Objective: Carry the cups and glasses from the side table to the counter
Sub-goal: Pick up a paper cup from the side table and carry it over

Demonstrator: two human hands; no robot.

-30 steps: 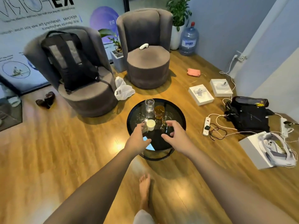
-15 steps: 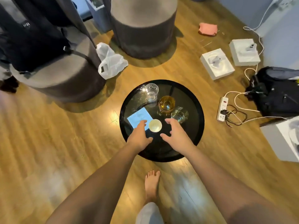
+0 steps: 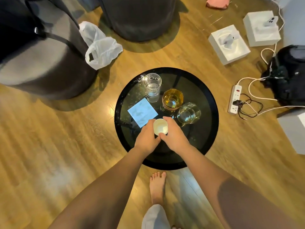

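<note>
A small white cup (image 3: 160, 126) stands on the round black glass side table (image 3: 206, 138). My left hand (image 3: 146, 137) and my right hand (image 3: 175, 135) wrap round it from both sides, thumbs meeting at its near edge. Behind it stand a tall clear glass (image 3: 152, 84), an amber glass (image 3: 172, 98) and a low clear glass (image 3: 189, 113) to the right. The counter is out of view.
Two grey round armchairs (image 3: 42, 70) sit behind the table, a white plastic bag (image 3: 100, 47) between them. White boxes (image 3: 228, 44), a power strip (image 3: 235, 99) with cables and a black bag (image 3: 290, 75) lie on the floor at right. My bare foot (image 3: 157, 187) is below the table.
Both hands have closed in from either side of the white cup and now grip it. The view has tilted down and drawn closer to the table.
</note>
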